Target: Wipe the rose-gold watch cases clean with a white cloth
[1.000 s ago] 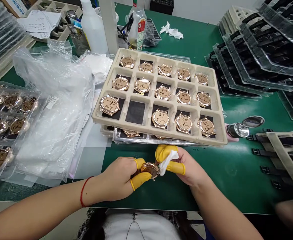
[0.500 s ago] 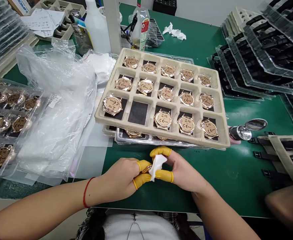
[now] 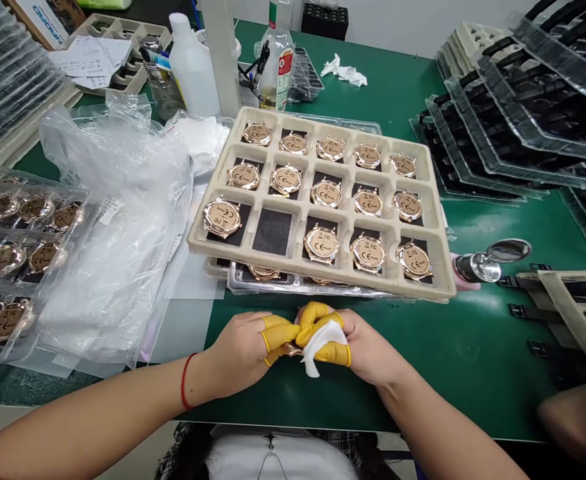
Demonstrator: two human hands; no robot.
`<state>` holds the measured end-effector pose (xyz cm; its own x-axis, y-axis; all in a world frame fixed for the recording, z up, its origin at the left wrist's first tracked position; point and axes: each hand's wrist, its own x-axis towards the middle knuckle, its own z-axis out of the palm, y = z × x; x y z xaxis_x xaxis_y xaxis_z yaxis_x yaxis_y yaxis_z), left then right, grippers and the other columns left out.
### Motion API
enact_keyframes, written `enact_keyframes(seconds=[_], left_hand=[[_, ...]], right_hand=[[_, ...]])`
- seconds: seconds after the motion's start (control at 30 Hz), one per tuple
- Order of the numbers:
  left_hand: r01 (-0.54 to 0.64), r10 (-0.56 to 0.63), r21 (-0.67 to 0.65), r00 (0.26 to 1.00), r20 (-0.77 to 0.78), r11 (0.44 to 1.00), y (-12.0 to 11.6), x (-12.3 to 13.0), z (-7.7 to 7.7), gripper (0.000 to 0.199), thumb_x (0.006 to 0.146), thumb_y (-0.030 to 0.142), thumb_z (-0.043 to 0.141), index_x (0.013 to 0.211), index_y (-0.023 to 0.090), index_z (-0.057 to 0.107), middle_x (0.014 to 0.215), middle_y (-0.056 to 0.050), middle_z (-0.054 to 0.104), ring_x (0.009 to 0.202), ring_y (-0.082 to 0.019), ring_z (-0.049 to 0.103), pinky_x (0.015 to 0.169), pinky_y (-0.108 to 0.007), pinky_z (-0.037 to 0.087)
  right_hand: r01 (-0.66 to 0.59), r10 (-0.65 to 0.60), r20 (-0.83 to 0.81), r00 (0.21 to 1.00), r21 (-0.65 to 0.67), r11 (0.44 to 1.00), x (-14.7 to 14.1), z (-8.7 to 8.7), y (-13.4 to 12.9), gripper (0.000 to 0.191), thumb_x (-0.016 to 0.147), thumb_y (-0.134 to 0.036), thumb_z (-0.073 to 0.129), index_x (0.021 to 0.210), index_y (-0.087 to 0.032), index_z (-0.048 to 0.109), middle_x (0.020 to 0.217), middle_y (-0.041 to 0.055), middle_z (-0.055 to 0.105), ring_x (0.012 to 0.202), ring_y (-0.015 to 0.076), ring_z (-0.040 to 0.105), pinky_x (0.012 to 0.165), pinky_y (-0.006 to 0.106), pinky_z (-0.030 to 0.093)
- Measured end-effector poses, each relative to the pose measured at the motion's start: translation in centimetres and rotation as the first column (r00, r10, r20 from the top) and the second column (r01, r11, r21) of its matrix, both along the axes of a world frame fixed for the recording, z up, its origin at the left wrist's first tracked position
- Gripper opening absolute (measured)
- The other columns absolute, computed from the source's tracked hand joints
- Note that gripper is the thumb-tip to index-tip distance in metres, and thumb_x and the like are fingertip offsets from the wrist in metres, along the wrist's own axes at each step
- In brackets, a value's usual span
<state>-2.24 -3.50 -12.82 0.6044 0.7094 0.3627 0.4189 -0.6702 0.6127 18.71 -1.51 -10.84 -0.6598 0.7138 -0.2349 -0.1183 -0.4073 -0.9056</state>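
My left hand [image 3: 237, 353] and my right hand [image 3: 365, 347] meet low in the middle of the green mat, both wearing yellow finger cots. Between them, a rose-gold watch case [image 3: 289, 350] sits in my left fingers, mostly hidden. My right fingers pinch a white cloth [image 3: 320, 353] against it. Just beyond my hands lies a pulp tray [image 3: 317, 275] holding several gold-backed watch cases on black pads. One cell shows only its black pad [image 3: 273, 232].
A metal tray [image 3: 293, 287] lies under the pulp tray. Left are a plastic bag [image 3: 113, 233] and a blister tray [image 3: 27, 227] of watch cases. Right are stacked black trays [image 3: 497, 133], watch straps [image 3: 537, 313], a chrome tool [image 3: 477, 267], and a co-worker's forearm [image 3: 577, 420].
My hands have drawn closer together, and the watch case, visible earlier, is now nearly covered by fingers and cloth. The cloth has moved down over it. The view has shifted slightly.
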Motion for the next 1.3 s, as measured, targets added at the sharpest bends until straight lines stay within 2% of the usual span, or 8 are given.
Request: enact_keyframes(seconds=[0.23,0.4,0.53,0.6,0.73,0.83,1.13,1.3], left_hand=[[0.035,0.012,0.158,0.957,-0.289,0.987,-0.1,0.1,-0.7,0.035,0.085,0.006,0.036,0.058,0.016,0.056,0.057,-0.005,0.058,0.054,-0.017,0.054,0.056,-0.029,0.041],[0.094,-0.098,-0.129,0.995,-0.025,0.987,0.3,0.0,-0.6,0.026,0.095,0.018,0.037,0.093,0.017,0.063,0.085,-0.006,0.070,0.076,-0.016,0.065,0.070,-0.027,0.047],[0.113,-0.062,-0.312,0.984,0.168,0.943,0.3,0.3,-0.2,0.032,0.098,0.033,0.038,0.086,0.017,0.063,0.071,-0.004,0.067,0.065,-0.014,0.062,0.062,-0.023,0.046],[0.138,-0.022,-0.484,0.971,0.237,0.864,0.2,0.5,0.0,0.036,0.097,0.040,0.041,0.080,0.016,0.062,0.064,-0.002,0.063,0.057,-0.011,0.059,0.056,-0.020,0.045],[0.244,0.076,-0.774,0.933,0.352,0.584,0.1,0.8,0.6,0.044,0.094,0.051,0.043,0.081,0.013,0.062,0.072,-0.005,0.064,0.058,-0.010,0.060,0.058,-0.020,0.050],[0.260,0.181,-0.831,0.903,0.390,0.492,0.2,0.8,0.8,0.042,0.091,0.052,0.048,0.088,0.012,0.063,0.084,-0.008,0.065,0.064,-0.011,0.059,0.060,-0.022,0.052],[0.123,0.224,-0.721,0.903,0.366,0.682,-0.5,0.1,0.7,0.027,0.092,0.040,0.052,0.099,0.015,0.060,0.097,-0.009,0.063,0.074,-0.013,0.060,0.060,-0.020,0.054],[0.120,0.157,-0.657,0.924,0.347,0.745,-0.8,0.2,0.6,0.018,0.095,0.033,0.047,0.104,0.018,0.051,0.087,-0.004,0.061,0.064,-0.010,0.058,0.058,-0.020,0.051]], right_hand=[[0.008,-0.093,0.396,0.913,0.213,0.977,-0.8,0.0,-0.5,0.032,0.069,-0.046,0.076,0.066,-0.017,0.062,0.070,-0.0010,0.049,0.070,0.0139,0.045,0.068,0.027,0.040],[0.017,-0.002,0.119,0.993,-0.129,0.992,-0.2,0.5,-0.5,0.030,0.064,-0.038,0.082,0.073,-0.017,0.062,0.077,-0.0022,0.053,0.071,0.0117,0.051,0.068,0.025,0.042],[0.007,0.000,0.038,0.999,-0.197,0.980,0.1,0.8,-0.3,0.028,0.063,-0.029,0.084,0.075,-0.016,0.062,0.077,-0.0029,0.055,0.070,0.0092,0.050,0.067,0.021,0.041],[-0.005,0.009,0.019,1.000,-0.213,0.977,0.1,0.7,-0.2,0.029,0.063,-0.032,0.083,0.077,-0.015,0.063,0.076,-0.0020,0.057,0.069,0.0095,0.051,0.066,0.021,0.041],[0.071,-0.085,-0.044,0.995,-0.265,0.962,0.4,0.4,0.1,0.030,0.067,-0.041,0.078,0.076,-0.015,0.066,0.069,0.0003,0.061,0.066,0.0123,0.054,0.066,0.025,0.044],[0.199,-0.215,-0.047,0.976,-0.220,0.955,1.0,0.4,0.5,0.021,0.071,-0.036,0.077,0.076,-0.017,0.070,0.072,0.0011,0.063,0.071,0.0136,0.056,0.072,0.026,0.044],[0.063,-0.079,-0.132,0.988,-0.118,0.991,0.8,0.6,0.0,0.033,0.076,-0.044,0.070,0.064,-0.015,0.062,0.060,-0.0011,0.053,0.055,0.0094,0.048,0.054,0.021,0.038],[0.176,-0.239,0.288,0.927,0.228,0.958,-0.6,-0.1,-1.3,0.026,0.072,-0.037,0.076,0.073,-0.018,0.059,0.067,-0.0014,0.056,0.059,0.0101,0.048,0.055,0.022,0.040]])
